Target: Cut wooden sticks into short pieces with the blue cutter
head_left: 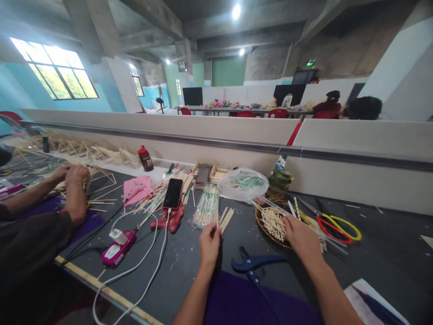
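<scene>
Across the dark tabletop, the basket sits right at the right hand's fingertips, with the blue cutter between the two grips, nearer the person. And here's the left hand, a narrow pinch at the loose sticks, contents hidden, while the right fingers curl over short sticks, hold unclear! Light pressure and level ends, I'd judge, would serve these thin pieces best.
</scene>
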`<state>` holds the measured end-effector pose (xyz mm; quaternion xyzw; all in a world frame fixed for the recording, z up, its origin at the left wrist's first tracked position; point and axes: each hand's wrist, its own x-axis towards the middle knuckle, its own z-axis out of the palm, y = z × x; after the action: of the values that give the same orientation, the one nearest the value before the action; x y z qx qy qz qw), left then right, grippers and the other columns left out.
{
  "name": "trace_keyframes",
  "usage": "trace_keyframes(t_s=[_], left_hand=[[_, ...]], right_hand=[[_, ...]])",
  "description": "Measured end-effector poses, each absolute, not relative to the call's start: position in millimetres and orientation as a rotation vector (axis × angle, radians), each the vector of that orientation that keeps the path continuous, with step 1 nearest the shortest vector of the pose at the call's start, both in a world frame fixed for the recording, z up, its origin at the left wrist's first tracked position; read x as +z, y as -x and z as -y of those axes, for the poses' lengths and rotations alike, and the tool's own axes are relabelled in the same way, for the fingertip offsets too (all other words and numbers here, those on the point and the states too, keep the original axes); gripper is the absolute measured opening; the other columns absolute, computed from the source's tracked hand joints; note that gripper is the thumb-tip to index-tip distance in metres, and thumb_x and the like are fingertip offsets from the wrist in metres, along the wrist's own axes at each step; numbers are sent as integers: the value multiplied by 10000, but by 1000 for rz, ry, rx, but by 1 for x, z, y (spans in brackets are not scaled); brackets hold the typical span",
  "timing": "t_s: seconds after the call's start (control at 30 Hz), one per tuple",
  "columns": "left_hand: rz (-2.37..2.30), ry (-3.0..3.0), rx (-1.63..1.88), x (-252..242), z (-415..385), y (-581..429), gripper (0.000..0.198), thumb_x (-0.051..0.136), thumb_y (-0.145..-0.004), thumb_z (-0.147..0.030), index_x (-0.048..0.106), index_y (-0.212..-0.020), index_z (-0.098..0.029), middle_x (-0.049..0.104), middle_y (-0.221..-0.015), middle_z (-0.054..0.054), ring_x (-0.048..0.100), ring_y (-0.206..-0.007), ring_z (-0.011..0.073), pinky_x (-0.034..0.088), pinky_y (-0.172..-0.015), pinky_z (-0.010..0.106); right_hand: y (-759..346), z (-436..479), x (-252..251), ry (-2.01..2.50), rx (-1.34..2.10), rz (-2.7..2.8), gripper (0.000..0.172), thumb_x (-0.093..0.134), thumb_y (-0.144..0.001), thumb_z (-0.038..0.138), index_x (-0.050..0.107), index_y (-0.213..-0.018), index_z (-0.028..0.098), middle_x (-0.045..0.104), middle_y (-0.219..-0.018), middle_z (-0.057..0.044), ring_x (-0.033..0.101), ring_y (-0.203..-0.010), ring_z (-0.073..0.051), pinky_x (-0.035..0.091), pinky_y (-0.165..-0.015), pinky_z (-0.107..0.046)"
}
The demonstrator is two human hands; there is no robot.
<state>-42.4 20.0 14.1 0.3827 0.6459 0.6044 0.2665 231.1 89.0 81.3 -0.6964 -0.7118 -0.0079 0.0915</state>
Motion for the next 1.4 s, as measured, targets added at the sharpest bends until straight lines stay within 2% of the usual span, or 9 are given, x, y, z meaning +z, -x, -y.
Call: trace_keyframes(t_s=[0.13,0.2,0.37,0.5,0.67,1.0,1.17,1.4], left_hand=[[-2083,-1492,1097,37,-28,40,303,560,-804,-204,650,-1093,-200,709,-926,57,630,-860,189,426,-789,281],[-2191,-1619,856,49,-38,35,268,550,-817,-190,644,-1068,-212,704,-954,52,623,-906,192,411,-773,265],[-2275,-1858,340,61,-63,25,190,476,-869,-174,641,-963,-179,680,-971,92,623,-918,209,408,-723,275],[-2264,-1896,273,56,-67,22,156,521,-847,-172,651,-932,-156,652,-997,101,616,-922,205,418,-732,272],[-2290,-1936,246,50,-67,21,223,584,-814,-195,635,-1023,-134,597,-1102,133,571,-1017,239,437,-781,299],[-2274,-2010,158,51,-69,9,289,419,-854,-79,679,-980,-100,630,-991,171,570,-1012,258,457,-793,334],[-2272,-1995,92,52,-71,3,271,473,-820,-93,681,-993,-88,651,-978,189,607,-963,282,475,-771,363],[-2251,-2013,13,43,-81,3,252,559,-785,-174,677,-986,-78,678,-940,184,632,-921,275,466,-777,341]], right_hand=[[-228,-52,71,1798,52,2040,354,327,-946,384,621,-1035,208,716,-954,-86,679,-806,-231,465,-692,-311],[-220,-35,64,1642,106,2041,354,329,-949,386,622,-1033,206,708,-1004,-85,677,-847,-216,481,-733,-304],[-198,-5,51,1275,235,2211,319,339,-957,342,642,-962,246,708,-915,-36,682,-794,-165,509,-713,-258],[-201,4,50,1201,253,2233,310,346,-961,330,644,-983,248,702,-903,-31,684,-790,-158,522,-701,-247],[-213,5,54,1237,266,2213,296,353,-963,325,633,-1015,243,698,-980,-46,678,-868,-168,523,-767,-265],[-211,6,54,1186,345,2185,315,344,-963,347,644,-976,252,703,-950,-40,680,-852,-173,527,-744,-264],[-206,0,60,1179,406,2169,314,343,-961,349,638,-959,241,700,-941,-45,672,-856,-176,514,-761,-266],[-183,-11,63,1135,527,2173,329,333,-954,336,639,-905,227,690,-868,-48,659,-804,-186,499,-732,-273]])
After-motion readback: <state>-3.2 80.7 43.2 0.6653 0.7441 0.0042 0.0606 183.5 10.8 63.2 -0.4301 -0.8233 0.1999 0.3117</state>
